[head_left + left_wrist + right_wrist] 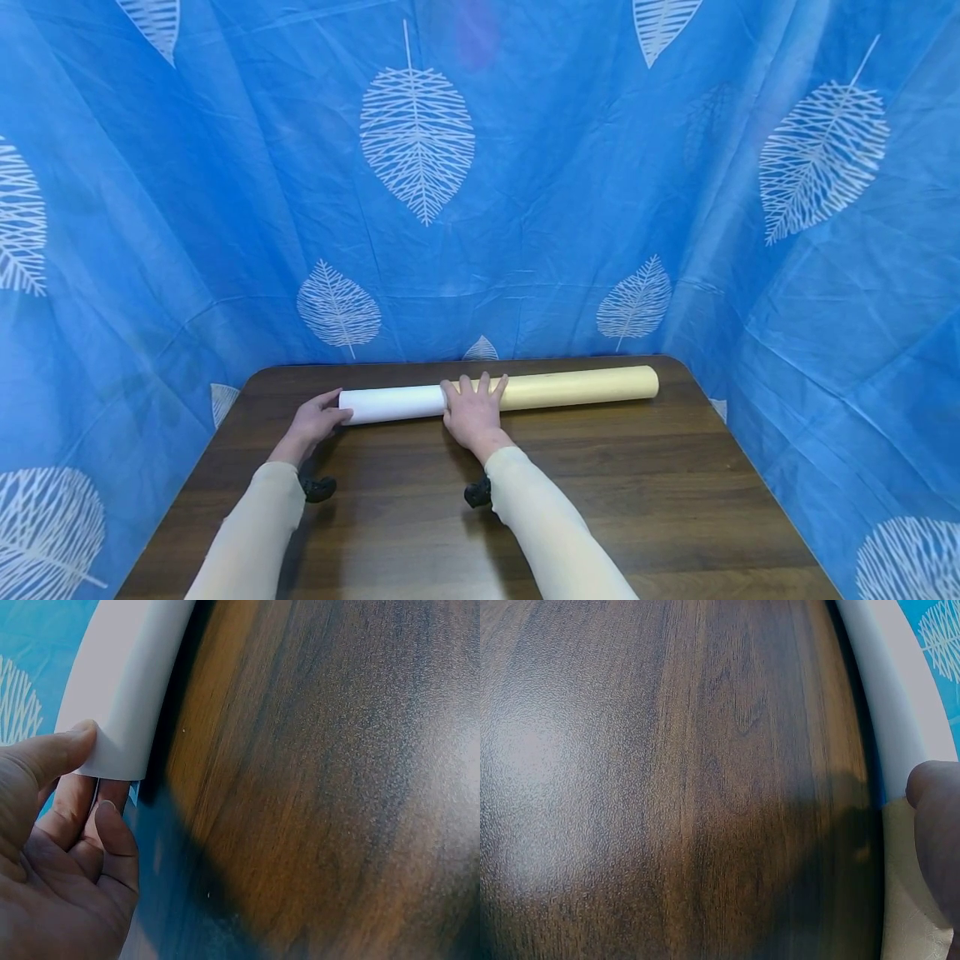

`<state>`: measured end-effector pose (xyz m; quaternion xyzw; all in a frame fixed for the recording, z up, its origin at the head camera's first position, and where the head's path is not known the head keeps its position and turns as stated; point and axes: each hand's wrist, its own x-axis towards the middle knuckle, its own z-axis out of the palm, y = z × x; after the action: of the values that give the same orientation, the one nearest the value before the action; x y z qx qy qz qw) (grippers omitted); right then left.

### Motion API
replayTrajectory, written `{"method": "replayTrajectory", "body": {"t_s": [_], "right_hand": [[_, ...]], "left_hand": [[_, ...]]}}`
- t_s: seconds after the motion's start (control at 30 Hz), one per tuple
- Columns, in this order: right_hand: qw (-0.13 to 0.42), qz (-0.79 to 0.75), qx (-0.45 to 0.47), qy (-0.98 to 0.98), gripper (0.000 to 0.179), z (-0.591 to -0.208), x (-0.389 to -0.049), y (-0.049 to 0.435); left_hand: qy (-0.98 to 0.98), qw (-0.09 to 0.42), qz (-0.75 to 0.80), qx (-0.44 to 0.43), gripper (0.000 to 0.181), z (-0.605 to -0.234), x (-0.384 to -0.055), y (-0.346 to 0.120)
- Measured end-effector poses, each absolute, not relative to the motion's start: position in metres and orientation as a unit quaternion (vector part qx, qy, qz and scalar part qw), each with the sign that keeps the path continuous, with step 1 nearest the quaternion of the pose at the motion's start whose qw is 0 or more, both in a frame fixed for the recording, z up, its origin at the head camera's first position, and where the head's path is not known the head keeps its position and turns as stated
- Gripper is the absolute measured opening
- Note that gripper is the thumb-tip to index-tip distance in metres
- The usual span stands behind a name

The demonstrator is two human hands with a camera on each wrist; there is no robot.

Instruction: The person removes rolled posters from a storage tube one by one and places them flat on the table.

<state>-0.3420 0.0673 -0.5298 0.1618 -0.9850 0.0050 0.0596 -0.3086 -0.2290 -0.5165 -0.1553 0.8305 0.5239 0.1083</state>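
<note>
In the head view a long roll lies across the far side of the table, white on its left part (393, 404) and pale yellow on its right part (581, 388). Whether the two parts are one roll or two is not clear. My left hand (315, 422) pinches the white end. In the left wrist view the thumb (75, 744) presses its outer surface, and fingertips disappear into the hollow end. My right hand (472, 412) rests on top with spread fingers, over where the colours meet. The right wrist view has its thumb (937, 817) at that seam.
The dark wood-grain table (420, 517) has rounded far corners. Blue cloth with white leaf prints (525, 208) hangs behind it and along both sides, close to its edges. The roll lies near the far edge.
</note>
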Motion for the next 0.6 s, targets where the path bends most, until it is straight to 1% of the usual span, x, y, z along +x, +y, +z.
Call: {"method": "replayTrajectory", "body": {"t_s": [0.23,0.6], "right_hand": [[0.058,0.005,0.162,-0.985,0.053,-0.5302,-0.3408,0.0677],[0.06,0.006,0.163,-0.985,0.054,-0.5327,-0.3434,0.0681]], "left_hand": [[0.83,0.109,0.522,-0.162,0.075,-0.5116,-0.3043,-0.2278],[0.831,0.109,0.52,-0.163,0.076,-0.5138,-0.3043,-0.2319]]}}
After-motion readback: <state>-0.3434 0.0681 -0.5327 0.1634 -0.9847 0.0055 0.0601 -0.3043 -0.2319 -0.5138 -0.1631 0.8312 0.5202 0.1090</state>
